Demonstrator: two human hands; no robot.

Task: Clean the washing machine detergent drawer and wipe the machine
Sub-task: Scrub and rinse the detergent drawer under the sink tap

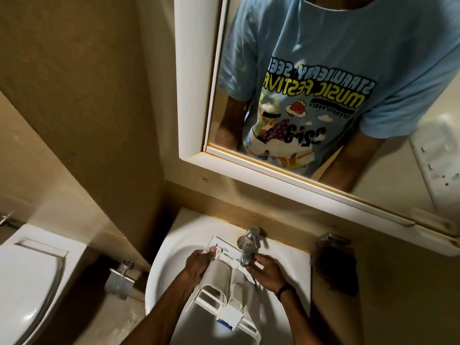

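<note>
The white plastic detergent drawer (219, 282) is held over the white washbasin (174, 247), its far end under the chrome tap (249, 245). My left hand (199, 262) grips the drawer's left side near the far end, thumb on its top edge. On the drawer's right side, just below the tap spout, my right hand (266, 271) holds it with curled fingers. A black band is on that wrist. The drawer's compartments face up and its front panel points toward me. No washing machine is in view.
A white-framed mirror (191, 100) hangs above the basin and reflects a person in a light blue printed T-shirt. A white toilet (27, 282) stands at the left, with a metal paper holder (119, 280) on the wall. A dark soap holder (333, 255) is right of the tap.
</note>
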